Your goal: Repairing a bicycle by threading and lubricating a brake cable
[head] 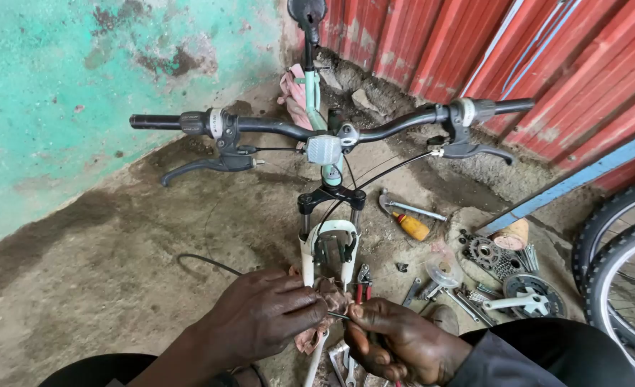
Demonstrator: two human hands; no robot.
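Left hand [260, 315] pinched together on a thin cable [210, 264], just beside the white fork [309, 266] of the bicycle. Right hand [396, 342] clamped on red-handled pliers [361, 288], meeting the left at a pinkish rag [326, 294]. Likely risks: cable end slipping from the pinch, or fraying under the pliers. Loose tools, a screwdriver [411, 226] and sprockets [486, 254] scattered on the floor [117, 258] nearby, easily knocked or lost.
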